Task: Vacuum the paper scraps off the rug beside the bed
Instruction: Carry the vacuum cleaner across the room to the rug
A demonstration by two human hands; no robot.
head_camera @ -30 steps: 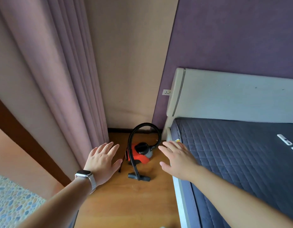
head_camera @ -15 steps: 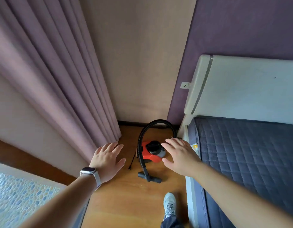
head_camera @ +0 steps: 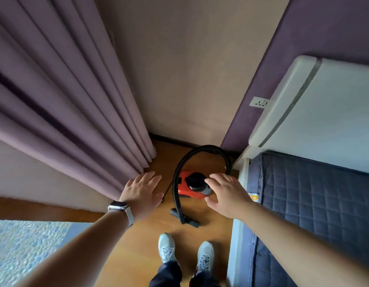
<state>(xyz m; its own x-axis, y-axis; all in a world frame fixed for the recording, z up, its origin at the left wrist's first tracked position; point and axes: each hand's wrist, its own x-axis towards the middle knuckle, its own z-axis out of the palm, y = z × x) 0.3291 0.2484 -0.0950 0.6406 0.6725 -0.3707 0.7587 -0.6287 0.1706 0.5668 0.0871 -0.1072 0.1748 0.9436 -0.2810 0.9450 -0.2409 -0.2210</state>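
Observation:
A small red and black vacuum cleaner [head_camera: 188, 187] stands on the wooden floor in the corner between curtain and bed. Its black hose [head_camera: 183, 162] arcs over it and ends in a black floor nozzle [head_camera: 185, 219] lying nearer to me. My right hand [head_camera: 227, 194] hovers above the vacuum's right side, fingers spread, holding nothing. To the vacuum's left my left hand [head_camera: 141, 193], with a watch on the wrist, is stretched out flat and empty. A pale blue patterned rug [head_camera: 24, 251] shows at the lower left; no paper scraps are visible on it.
A bed with a dark quilted cover [head_camera: 314, 204] and white headboard [head_camera: 316, 112] fills the right. Mauve curtains [head_camera: 65, 100] hang on the left. A wall socket [head_camera: 259, 102] sits beside the headboard. My two white shoes [head_camera: 185, 251] stand on the floor just short of the nozzle.
I have stepped closer to the corner and look more steeply down; both feet have come into view. My right hand now hovers over the vacuum. Both hands stay spread and empty.

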